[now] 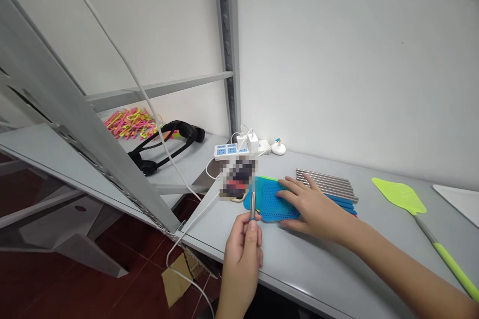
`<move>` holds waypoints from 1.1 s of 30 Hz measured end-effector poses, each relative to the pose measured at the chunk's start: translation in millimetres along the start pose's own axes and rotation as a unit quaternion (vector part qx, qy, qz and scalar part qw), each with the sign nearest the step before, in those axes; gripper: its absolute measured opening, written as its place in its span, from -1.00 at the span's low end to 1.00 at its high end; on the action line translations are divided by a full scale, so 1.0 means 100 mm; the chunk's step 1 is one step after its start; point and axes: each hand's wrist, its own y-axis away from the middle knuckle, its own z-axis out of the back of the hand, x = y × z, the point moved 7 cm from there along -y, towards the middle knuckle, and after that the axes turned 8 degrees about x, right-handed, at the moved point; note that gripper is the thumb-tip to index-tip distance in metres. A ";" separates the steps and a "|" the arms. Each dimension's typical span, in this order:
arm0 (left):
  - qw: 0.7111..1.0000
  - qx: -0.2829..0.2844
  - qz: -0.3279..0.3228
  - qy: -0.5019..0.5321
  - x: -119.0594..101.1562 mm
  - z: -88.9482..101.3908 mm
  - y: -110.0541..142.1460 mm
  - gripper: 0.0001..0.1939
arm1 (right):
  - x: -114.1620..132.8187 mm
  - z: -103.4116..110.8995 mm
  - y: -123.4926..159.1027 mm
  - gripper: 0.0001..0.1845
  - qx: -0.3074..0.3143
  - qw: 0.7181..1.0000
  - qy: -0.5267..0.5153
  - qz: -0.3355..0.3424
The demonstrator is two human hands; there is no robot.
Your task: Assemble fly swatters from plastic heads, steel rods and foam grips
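My left hand (243,244) is closed around a slim metal tube (253,204), held up near the table's front edge. A bit of blue shows at the tube's lower end, and the rest is hidden in the fingers. My right hand (309,204) lies with fingers spread over a stack of blue fly swatter heads (273,204), its fingertips touching the perforated top one. Green edges peek out beneath the stack. Behind that hand are a row of metal tubes (327,182) and several blue handles (342,204), partly covered by the hand.
An assembled green fly swatter (400,197) lies at the right, beside a white tray (456,199). At the back are a power strip (228,151) with chargers and a blurred-out item (237,179). Left, past a grey shelf post (75,94), sit a black headset (168,144) and colourful pieces (130,123).
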 end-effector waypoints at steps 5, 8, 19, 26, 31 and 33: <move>1.000 -0.010 -0.020 -0.017 -0.03 0.00 -0.01 -0.62 | 0.13 0.12 0.15 -0.73 -0.091 0.992 0.052 0.072; 0.999 -0.005 -0.029 -0.030 -0.05 -0.04 0.01 -0.59 | 0.12 0.20 0.38 -0.68 -0.167 0.977 0.095 0.093; 0.949 0.162 -0.079 -0.258 -0.24 -0.84 0.04 -0.69 | -0.49 0.44 2.04 -0.80 -0.615 0.627 -0.328 -0.348; 0.871 0.328 -0.097 -0.352 -0.07 -1.53 0.15 -0.72 | -0.43 -0.09 2.24 -0.66 -0.644 0.464 -0.508 -0.334; 0.856 0.351 -0.078 -0.371 0.11 -1.64 0.11 -0.74 | -0.43 -0.31 2.35 -0.65 -0.657 0.420 -0.515 -0.357; 0.861 0.345 -0.077 -0.366 0.12 -1.64 0.08 -0.74 | -0.44 -0.35 2.40 -0.66 -0.667 0.406 -0.508 -0.364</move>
